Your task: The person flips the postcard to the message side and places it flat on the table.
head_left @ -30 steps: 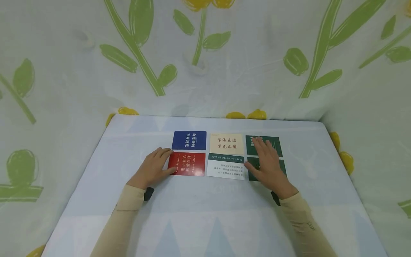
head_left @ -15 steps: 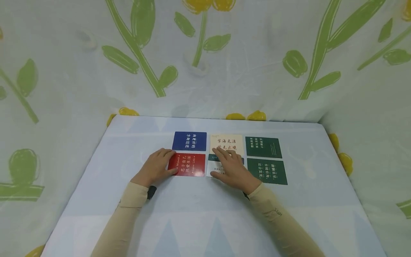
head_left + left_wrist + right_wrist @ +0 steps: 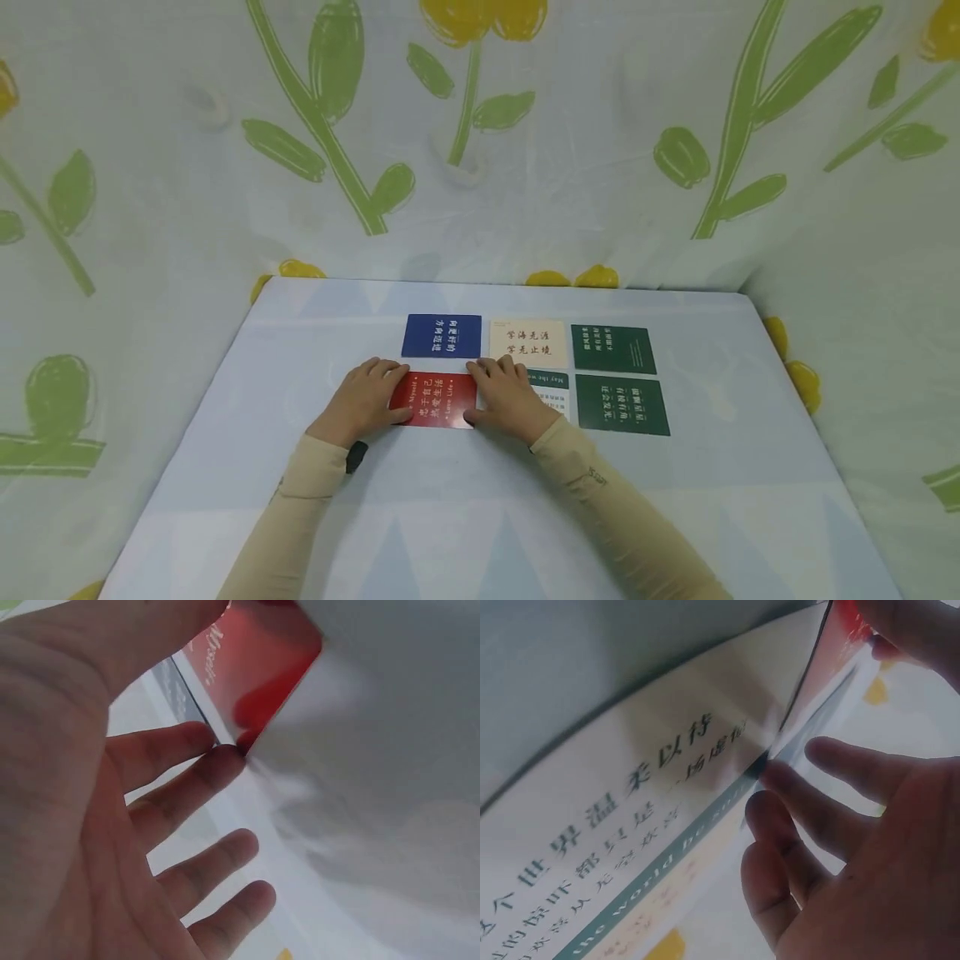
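**Left hand (image 3: 363, 402) and right hand (image 3: 513, 400) now flank the red card (image 3: 441, 400)**

The left hand is loosely spread, fingers gently bent, thumb and a fingertip at the card's left corners. The right hand mirrors it on the right side. Neither has closed around anything; whether the fingertips press down, I cannot tell.

The right hand has just swept leftward: a second ago it was over the green pair, then over the white card (image 3: 556, 405) (the left hand was at the red card throughout). That brings both hands to one card, with the contact judged to be framing its sides rather than lifting it.

The red card lies flat, leftmost in the near row. Its far edge runs just short of the blue card (image 3: 441, 336), and on the right the white card, partly covered by the hand, sits close beside it. Beyond are the cream card (image 3: 528, 343), the upper green card (image 3: 613, 349) and the lower green card (image 3: 623, 405). Room to move looks tight on those two sides; the table (image 3: 480, 492) offers more to the left and toward the person.
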{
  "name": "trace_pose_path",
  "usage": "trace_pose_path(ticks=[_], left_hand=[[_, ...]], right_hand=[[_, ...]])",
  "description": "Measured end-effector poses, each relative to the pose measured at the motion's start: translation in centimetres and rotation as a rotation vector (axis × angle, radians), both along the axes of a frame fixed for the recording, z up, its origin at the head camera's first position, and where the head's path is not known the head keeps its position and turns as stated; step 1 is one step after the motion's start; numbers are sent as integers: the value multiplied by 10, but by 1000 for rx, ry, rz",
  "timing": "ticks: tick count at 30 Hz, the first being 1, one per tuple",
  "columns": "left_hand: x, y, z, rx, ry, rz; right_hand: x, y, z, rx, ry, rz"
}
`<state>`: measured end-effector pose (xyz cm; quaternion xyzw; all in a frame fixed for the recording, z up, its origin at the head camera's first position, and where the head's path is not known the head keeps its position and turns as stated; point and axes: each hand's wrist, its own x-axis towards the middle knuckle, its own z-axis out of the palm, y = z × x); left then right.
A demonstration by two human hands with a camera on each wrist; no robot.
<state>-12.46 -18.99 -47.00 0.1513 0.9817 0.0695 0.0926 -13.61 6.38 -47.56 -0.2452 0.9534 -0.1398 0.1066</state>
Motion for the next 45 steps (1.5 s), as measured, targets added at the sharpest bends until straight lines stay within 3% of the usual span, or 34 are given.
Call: trace_pose_path(ticks=[10,17,22,26,36,45], left_hand=[[2,3,4,-14,7,-7],[-1,1,4,64,-55,23],[-2,0,4,138,-56,22],[-1,0,2,181,-9,6],[8,7,2,173,135,35],[22,4,12,125,327,2]], right_hand=[[-3,-12,2,43,14,17],[-3,-17,3,52,-4,17],[-1,-18,4,30,-14,25],[2,-16,4,15,-5,11],[4,-11,8,29,61,-99],[14,-8,17,-105,111,-91]])
